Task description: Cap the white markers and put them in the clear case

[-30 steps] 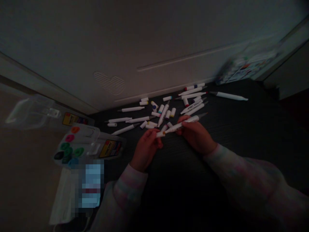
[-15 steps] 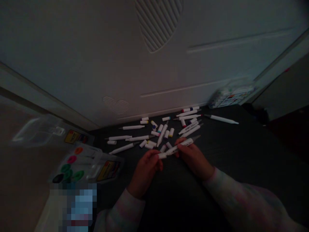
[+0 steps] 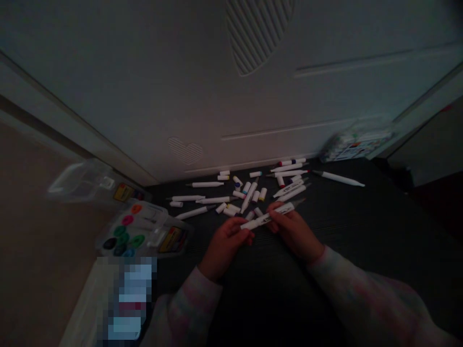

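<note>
My right hand (image 3: 294,231) is closed around a white marker (image 3: 285,209), whose uncapped grey tip points up and to the right. In my left hand (image 3: 224,246), finger and thumb pinch a white marker cap (image 3: 249,225) at the marker's lower left end. Cap and marker line up and appear to touch; how far the cap sits on is too dark to tell. Just beyond my hands lie several uncapped white markers, among them one slanted marker (image 3: 249,195) and a far-right marker (image 3: 342,179). Loose caps with coloured ends, such as a yellow-ended cap (image 3: 263,194), are scattered among them.
At the left stands an open clear plastic case (image 3: 159,217) holding coloured round pieces. A pixelated bluish object (image 3: 132,299) is below it. A clear pack (image 3: 358,142) stands at the back right. Behind the dark tabletop (image 3: 383,217) rises a white panel (image 3: 173,86) with heart reliefs.
The cap in my left hand has come into line with the marker's lower end, closing the small gap. The whole view has shifted slightly, so things appear further right.
</note>
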A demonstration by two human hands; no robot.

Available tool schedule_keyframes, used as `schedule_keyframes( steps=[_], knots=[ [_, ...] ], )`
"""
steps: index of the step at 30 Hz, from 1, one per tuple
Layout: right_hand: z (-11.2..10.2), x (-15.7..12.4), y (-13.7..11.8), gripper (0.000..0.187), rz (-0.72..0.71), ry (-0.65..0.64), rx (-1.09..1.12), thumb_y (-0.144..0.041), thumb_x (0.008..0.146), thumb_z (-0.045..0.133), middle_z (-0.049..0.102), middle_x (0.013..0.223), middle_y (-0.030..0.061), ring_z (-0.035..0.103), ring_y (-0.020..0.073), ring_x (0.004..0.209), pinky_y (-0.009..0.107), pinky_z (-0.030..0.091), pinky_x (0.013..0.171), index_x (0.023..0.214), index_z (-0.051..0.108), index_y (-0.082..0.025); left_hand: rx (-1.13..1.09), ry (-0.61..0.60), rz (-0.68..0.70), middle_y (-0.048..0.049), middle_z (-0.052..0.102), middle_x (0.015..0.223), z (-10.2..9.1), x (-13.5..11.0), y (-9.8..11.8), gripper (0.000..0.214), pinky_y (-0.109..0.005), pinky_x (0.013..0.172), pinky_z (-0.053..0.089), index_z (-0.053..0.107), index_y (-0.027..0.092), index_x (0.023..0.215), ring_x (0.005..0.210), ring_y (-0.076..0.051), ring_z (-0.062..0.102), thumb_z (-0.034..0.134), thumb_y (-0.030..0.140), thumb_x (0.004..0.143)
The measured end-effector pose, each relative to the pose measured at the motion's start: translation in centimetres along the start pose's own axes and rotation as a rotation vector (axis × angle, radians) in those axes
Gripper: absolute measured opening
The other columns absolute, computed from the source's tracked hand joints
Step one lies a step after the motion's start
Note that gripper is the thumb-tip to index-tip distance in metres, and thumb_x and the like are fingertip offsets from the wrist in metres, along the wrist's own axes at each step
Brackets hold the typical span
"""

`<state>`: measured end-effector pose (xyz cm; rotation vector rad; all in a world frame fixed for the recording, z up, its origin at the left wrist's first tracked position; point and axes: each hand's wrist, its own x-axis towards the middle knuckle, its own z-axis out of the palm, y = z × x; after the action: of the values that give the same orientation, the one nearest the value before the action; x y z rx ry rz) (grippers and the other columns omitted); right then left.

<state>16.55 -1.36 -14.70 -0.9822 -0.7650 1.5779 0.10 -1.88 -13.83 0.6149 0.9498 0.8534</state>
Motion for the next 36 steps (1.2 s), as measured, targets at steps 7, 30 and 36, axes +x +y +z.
schedule_keyframes(
  steps=[7, 30, 36],
  knots=[
    [0.0, 0.1, -0.1, 0.021, -0.002, -0.021, -0.083, -0.035, 0.074, 0.064, 0.049, 0.047, -0.0065, 0.044, 0.0104, 0.052, 0.026, 0.032, 0.06, 0.069, 0.052, -0.018, 0.057, -0.022, 0.028, 0.0, 0.064, 0.067, 0.0, 0.2, -0.2, 0.03, -0.023, 0.062, 0.037, 0.055, 0.014, 0.084, 0.059, -0.009, 0.053, 0.073, 0.023, 0.061],
    [0.3, 0.0, -0.3, 0.028, 0.027, 0.029, -0.13, -0.042, 0.067, 0.067, 0.048, 0.042, -0.0066, 0.041, 0.0102, 0.046, 0.025, 0.03, 0.051, 0.074, 0.054, -0.018, 0.055, -0.057, 0.044, -0.0016, 0.064, 0.068, -0.4, 0.4, -0.6, 0.029, -0.025, 0.062, 0.037, 0.054, 0.013, 0.087, 0.06, -0.01, 0.054, 0.069, 0.025, 0.065],
    [0.6, -0.9, -0.3, 0.031, 0.122, 0.042, -0.062, -0.042, 0.062, 0.071, 0.043, 0.038, -0.008, 0.034, 0.0076, 0.039, 0.023, 0.021, 0.042, 0.066, 0.049, -0.02, 0.089, -0.08, 0.046, 0.0007, 0.062, 0.062, -0.2, 0.2, -0.3, 0.027, -0.023, 0.058, 0.036, 0.055, 0.014, 0.084, 0.055, -0.008, 0.051, 0.069, 0.027, 0.064]
  ],
)
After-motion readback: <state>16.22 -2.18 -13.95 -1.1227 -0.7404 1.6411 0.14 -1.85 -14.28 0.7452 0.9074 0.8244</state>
